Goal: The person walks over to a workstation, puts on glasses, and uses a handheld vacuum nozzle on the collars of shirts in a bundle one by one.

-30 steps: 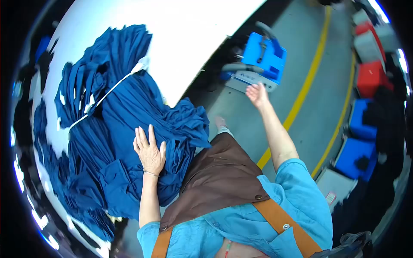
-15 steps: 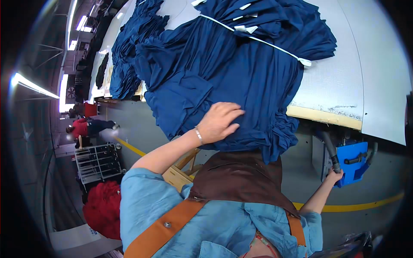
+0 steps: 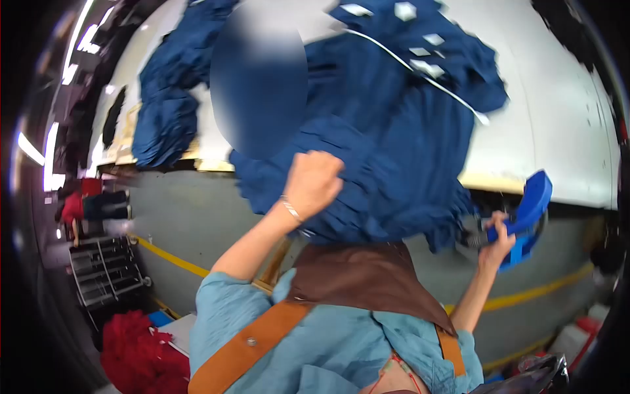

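Well, from the head view, the left hand [image 3: 315, 180] is what has changed first: it is curled into a loose fist on the near part of the dark blue cloth [image 3: 394, 131], where its fingers were spread flatter a moment ago. I can't tell whether that grip has a fold pinched inside. The right hand [image 3: 499, 246] is out past the edge of the bench [image 3: 558, 131], its fingers closed on the blue equipment [image 3: 535, 197]. A blue part of that now slants upward beyond the fingers, which it didn't a moment back; it's too blurred for me to say exactly which piece is held. A dark ribbed tube [image 3: 472, 240] sits just beside the wrist side of that hand.

The cloth lies gathered on the bench, its near folds hanging over the edge by the brown apron [image 3: 354, 269]. A white cord [image 3: 387, 51] runs across it, with white tags [image 3: 405, 11] scattered beyond. A blurred oval hides part of the left side. To me, it looks as though one hand is steadying the cloth while the other deals with the equipment. Off to the left, another person [image 3: 92, 207] stands near a wheeled rack [image 3: 111, 269].
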`<state>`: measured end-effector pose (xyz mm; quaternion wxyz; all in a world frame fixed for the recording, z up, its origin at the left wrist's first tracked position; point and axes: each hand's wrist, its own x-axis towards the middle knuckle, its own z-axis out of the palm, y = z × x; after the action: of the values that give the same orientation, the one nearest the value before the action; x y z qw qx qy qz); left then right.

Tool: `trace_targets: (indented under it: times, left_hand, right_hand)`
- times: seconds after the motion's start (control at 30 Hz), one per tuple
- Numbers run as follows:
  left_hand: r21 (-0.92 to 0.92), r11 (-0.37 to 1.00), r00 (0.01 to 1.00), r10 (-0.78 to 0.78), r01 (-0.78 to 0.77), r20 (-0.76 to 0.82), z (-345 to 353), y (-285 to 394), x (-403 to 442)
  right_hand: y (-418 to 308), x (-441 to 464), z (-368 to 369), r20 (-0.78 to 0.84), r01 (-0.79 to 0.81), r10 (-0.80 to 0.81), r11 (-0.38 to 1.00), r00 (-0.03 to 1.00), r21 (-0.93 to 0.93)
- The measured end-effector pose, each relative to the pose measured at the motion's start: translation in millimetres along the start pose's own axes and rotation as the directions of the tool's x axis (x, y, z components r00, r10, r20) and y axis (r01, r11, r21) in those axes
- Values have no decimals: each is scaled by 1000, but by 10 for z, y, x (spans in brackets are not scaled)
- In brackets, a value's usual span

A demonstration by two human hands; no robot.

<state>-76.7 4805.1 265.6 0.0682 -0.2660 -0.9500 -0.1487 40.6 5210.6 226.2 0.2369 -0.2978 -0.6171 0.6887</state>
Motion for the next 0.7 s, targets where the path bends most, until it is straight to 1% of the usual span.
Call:
trace_targets:
  times: [0.03, 0.07, 0.1, 0.13, 0.2, 0.23, 0.3, 0.33, 0.37, 0.4, 0.43, 0.57, 0.6, 0.63, 0.67, 0.7]
  left_hand:
    - [-16, 999, 999, 30, -30, 14, -37, -89, 9]
    - [-99, 991, 994, 89, -95, -62, -72, -173, 45]
    - [-182, 978, 989, 84, -105, -121, -134, -223, 56]
    - [-267, 955, 980, 79, -126, -183, -202, -286, 27]
    - [-352, 932, 991, 36, -81, -132, -269, -410, -68]
    - [-403, 915, 998, -20, -5, -57, -385, -414, -100]
    - [-542, 840, 993, -85, 25, -85, -514, -392, -153]
    - [-538, 843, 989, -103, 30, -106, -531, -391, -176]
    - [-680, 716, 982, -188, 157, 28, -533, -390, -185]
    - [-783, 556, 955, -241, 281, 172, -534, -382, -189]
    - [-784, 556, 954, -255, 277, 156, -540, -383, -211]
    - [-765, 620, 925, -369, 172, -92, -385, -269, -324]
    - [-573, 804, 901, -353, 156, -251, -308, -287, -358]
    - [-345, 926, 876, -289, 153, -387, -274, -261, -376]
    - [-212, 944, 878, -317, 253, -359, -231, -243, -381]
    - [-110, 927, 891, -374, 358, -257, -310, -213, -377]
  right_hand:
    - [-70, -121, 124, 45, 15, -12, 998, 999, -68]
    - [-146, -234, 284, 105, 35, -22, 992, 994, -124]
    - [-294, -413, 513, 130, 19, -5, 994, 992, -108]
    - [-292, -517, 573, 174, -2, 26, 991, 984, -135]
    - [-324, -675, 753, 259, -44, 101, 976, 960, -215]
    - [-332, -734, 831, 292, -59, 134, 966, 947, -251]
    - [-386, -880, 1028, 354, -78, 183, 953, 917, -291]
    - [-399, -917, 1075, 378, -59, 171, 955, 910, -292]
    - [-388, -938, 1116, 421, -90, 206, 956, 884, -278]
    - [-383, -941, 1161, 462, -124, 240, 956, 854, -267]
    - [-396, -956, 1222, 478, -110, 231, 957, 847, -267]
    - [-399, -857, 1267, 524, -179, 280, 955, 804, -236]
    - [-375, -799, 1259, 546, -190, 292, 953, 785, -237]
    - [-349, -750, 1217, 555, -205, 308, 949, 773, -241]
    - [-307, -718, 1177, 534, -211, 314, 946, 785, -246]
    - [-278, -695, 1162, 559, -230, 328, 943, 762, -240]
